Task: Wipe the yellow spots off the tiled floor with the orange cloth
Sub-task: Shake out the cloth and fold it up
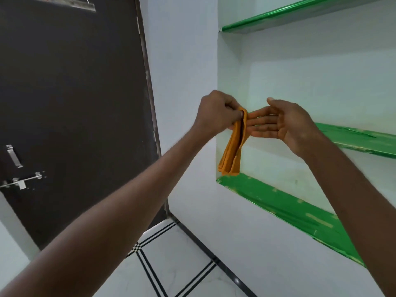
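Observation:
The orange cloth [232, 146] hangs folded in front of a wall niche, pinched at its top by my left hand [216, 112]. Its lower end dangles just above the lowest green shelf [278, 202]. My right hand [282, 123] is flat and open, palm up, with its fingertips touching the cloth's right side. Below, a strip of white tiled floor [182, 269] with black lines shows between my arms. No yellow spots are visible on the part of the floor in view.
A dark door [75, 103] with a metal handle [14, 156] and bolt [21, 182] stands at left. The white wall [186, 61] holds a recessed niche with three green shelves, the middle shelf [360, 140] just behind my right wrist.

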Tool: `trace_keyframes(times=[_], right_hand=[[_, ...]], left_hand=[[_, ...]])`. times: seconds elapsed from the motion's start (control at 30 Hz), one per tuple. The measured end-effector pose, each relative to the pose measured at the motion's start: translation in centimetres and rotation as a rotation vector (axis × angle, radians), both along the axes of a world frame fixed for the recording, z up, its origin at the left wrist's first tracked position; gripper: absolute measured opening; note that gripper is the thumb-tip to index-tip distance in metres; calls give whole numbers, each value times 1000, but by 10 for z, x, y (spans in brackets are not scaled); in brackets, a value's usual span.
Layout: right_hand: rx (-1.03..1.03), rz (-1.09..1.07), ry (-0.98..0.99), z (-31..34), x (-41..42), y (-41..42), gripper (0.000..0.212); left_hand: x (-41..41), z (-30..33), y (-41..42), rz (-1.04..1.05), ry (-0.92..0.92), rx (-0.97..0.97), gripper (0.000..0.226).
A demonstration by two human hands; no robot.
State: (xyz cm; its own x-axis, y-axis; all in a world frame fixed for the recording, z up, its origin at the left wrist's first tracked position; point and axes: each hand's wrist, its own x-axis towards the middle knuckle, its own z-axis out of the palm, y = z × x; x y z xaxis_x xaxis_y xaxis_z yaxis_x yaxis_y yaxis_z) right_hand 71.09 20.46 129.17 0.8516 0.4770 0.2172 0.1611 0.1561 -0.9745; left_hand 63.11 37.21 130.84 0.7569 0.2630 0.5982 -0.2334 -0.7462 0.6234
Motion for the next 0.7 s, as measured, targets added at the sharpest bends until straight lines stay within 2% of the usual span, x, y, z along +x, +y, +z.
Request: trace_keyframes(times=[0.1,0.17,0.2,0.27,0.37,0.43,0.5,0.6,0.7], right_hand=[[162,-331,66,-27,16,-4,36],[164,-412,154,-51,18,0,26],[131,-351,191,-60,12,2,25],[122,-114,319,-73,-6,10,44],[373,221,540,-84,-40,21,77],[421,211,588,-87,-62,24,86],[367,183,582,-93,-79,22,86],[243,65,518,-108,-100,10,69],[155,-101,533,-123,-126,-12,59]], left_hand=[[-10,24,6,-129,14,-149,12],[-17,35,14,-192,56,-216,17],[-19,37,17,-220,81,-245,20],[-23,36,27,-282,129,-345,23],[-24,19,44,-295,219,-547,25],[-22,-3,55,-228,313,-637,25],[-20,-25,63,-176,410,-667,24],[-18,-55,60,-189,543,-659,21],[-13,-79,33,-293,654,-618,16]])
